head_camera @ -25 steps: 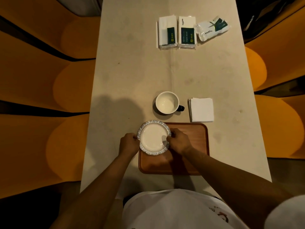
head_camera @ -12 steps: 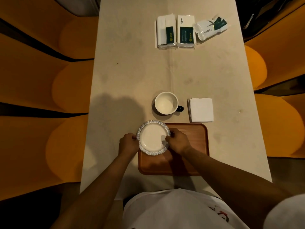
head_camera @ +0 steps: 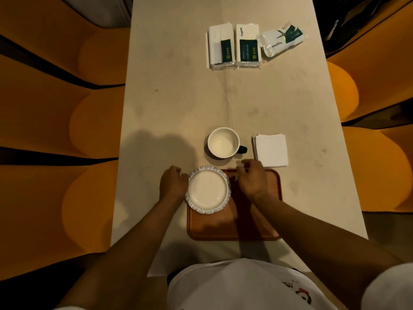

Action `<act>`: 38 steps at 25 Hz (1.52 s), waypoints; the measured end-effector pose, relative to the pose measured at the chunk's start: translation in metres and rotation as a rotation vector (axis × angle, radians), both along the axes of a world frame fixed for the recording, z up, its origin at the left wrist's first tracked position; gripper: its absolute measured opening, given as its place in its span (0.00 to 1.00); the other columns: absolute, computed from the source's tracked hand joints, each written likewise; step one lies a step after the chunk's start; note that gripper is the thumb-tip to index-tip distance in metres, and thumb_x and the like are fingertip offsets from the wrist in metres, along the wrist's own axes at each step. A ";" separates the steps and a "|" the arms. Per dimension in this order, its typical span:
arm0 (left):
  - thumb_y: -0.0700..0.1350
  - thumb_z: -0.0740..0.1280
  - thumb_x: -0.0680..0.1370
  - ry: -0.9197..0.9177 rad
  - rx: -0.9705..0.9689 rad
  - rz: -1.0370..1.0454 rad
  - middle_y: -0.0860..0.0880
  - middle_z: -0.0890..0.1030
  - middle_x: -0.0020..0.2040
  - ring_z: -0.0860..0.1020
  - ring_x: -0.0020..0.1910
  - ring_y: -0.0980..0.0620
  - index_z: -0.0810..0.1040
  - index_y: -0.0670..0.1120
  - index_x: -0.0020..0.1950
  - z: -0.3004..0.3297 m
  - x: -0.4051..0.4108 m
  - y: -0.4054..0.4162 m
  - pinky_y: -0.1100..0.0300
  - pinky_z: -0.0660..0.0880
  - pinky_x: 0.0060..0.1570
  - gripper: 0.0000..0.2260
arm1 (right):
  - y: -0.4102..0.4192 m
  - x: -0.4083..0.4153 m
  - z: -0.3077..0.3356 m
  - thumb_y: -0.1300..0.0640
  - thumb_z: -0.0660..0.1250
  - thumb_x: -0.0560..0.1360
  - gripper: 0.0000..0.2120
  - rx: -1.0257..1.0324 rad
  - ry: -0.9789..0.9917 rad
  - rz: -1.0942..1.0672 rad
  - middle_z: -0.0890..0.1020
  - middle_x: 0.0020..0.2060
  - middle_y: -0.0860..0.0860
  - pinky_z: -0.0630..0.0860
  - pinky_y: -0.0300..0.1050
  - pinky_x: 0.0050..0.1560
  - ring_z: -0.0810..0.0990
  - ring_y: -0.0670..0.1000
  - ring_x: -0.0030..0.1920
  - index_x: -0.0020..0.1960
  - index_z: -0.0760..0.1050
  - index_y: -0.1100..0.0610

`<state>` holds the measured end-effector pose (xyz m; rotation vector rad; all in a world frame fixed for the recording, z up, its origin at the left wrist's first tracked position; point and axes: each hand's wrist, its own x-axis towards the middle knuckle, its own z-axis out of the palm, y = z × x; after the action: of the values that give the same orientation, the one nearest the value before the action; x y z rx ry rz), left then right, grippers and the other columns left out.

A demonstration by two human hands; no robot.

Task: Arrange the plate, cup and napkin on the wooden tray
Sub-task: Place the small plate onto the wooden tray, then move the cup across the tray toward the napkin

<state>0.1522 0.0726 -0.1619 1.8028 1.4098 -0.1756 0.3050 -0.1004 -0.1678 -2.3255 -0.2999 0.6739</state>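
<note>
A white plate (head_camera: 207, 190) with a patterned rim lies on the left end of the wooden tray (head_camera: 232, 224), slightly overhanging its left edge. My left hand (head_camera: 173, 182) rests beside the plate's left rim, fingers curled, touching or nearly touching it. My right hand (head_camera: 251, 177) hovers over the tray's far edge, fingers loosely spread, holding nothing. A white cup (head_camera: 223, 142) with a dark handle stands on the table just beyond the tray. A folded white napkin (head_camera: 270, 150) lies to the right of the cup.
Two tissue packs (head_camera: 234, 46) and a crumpled plastic packet (head_camera: 282, 39) lie at the far end of the beige table (head_camera: 178, 108). Orange seats (head_camera: 67, 130) flank the table on both sides.
My right hand has let go of the plate and lifted toward the cup and napkin. The plate now rests on the tray. My left hand has slipped back from the rim.
</note>
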 end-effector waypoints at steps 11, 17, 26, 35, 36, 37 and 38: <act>0.39 0.61 0.78 -0.284 -0.334 0.100 0.45 0.80 0.60 0.80 0.58 0.38 0.75 0.49 0.70 0.012 0.122 0.008 0.49 0.82 0.46 0.21 | 0.046 0.047 0.012 0.59 0.58 0.77 0.21 0.155 0.233 0.056 0.75 0.64 0.56 0.72 0.48 0.57 0.74 0.58 0.61 0.70 0.66 0.55; 0.40 0.64 0.74 -0.248 -0.293 0.204 0.44 0.83 0.59 0.82 0.56 0.39 0.81 0.50 0.63 0.009 0.121 0.008 0.40 0.83 0.51 0.19 | 0.049 0.044 0.015 0.60 0.62 0.74 0.23 0.162 0.240 0.001 0.77 0.62 0.55 0.73 0.49 0.57 0.75 0.56 0.58 0.68 0.67 0.56; 0.35 0.73 0.71 -0.373 -0.417 0.244 0.41 0.86 0.49 0.87 0.42 0.40 0.84 0.42 0.56 0.029 0.089 -0.040 0.42 0.85 0.37 0.14 | -0.026 0.023 0.033 0.59 0.56 0.72 0.22 0.233 0.080 0.027 0.79 0.53 0.44 0.72 0.33 0.47 0.74 0.39 0.50 0.63 0.74 0.46; 0.31 0.70 0.74 -0.374 -0.527 0.177 0.37 0.85 0.52 0.86 0.46 0.38 0.82 0.41 0.51 0.027 0.092 -0.111 0.39 0.84 0.43 0.09 | -0.101 0.029 0.033 0.67 0.63 0.73 0.24 0.113 0.113 -0.038 0.79 0.62 0.51 0.71 0.43 0.58 0.75 0.52 0.59 0.67 0.74 0.52; 0.31 0.70 0.74 -0.360 -0.507 0.162 0.39 0.85 0.53 0.86 0.48 0.39 0.82 0.41 0.52 0.025 0.093 -0.117 0.39 0.84 0.44 0.09 | -0.106 0.029 0.033 0.67 0.62 0.73 0.24 0.119 0.114 -0.054 0.79 0.62 0.51 0.71 0.44 0.58 0.75 0.52 0.59 0.67 0.74 0.52; 0.31 0.70 0.74 -0.350 -0.486 0.146 0.40 0.85 0.54 0.85 0.49 0.39 0.82 0.41 0.53 0.024 0.093 -0.122 0.39 0.84 0.46 0.10 | -0.109 0.028 0.033 0.67 0.60 0.73 0.24 0.128 0.120 -0.070 0.80 0.61 0.51 0.72 0.45 0.58 0.75 0.52 0.58 0.66 0.75 0.52; 0.31 0.70 0.74 -0.341 -0.467 0.135 0.41 0.85 0.54 0.85 0.51 0.40 0.82 0.41 0.55 0.022 0.093 -0.125 0.40 0.84 0.46 0.11 | -0.111 0.028 0.033 0.66 0.59 0.73 0.23 0.139 0.127 -0.080 0.80 0.60 0.51 0.73 0.45 0.58 0.75 0.52 0.57 0.65 0.76 0.51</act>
<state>0.2449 -0.0528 -0.1397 1.2802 1.1284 -0.1085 0.3327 -0.2111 -0.1348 -2.1409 -0.1885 0.7341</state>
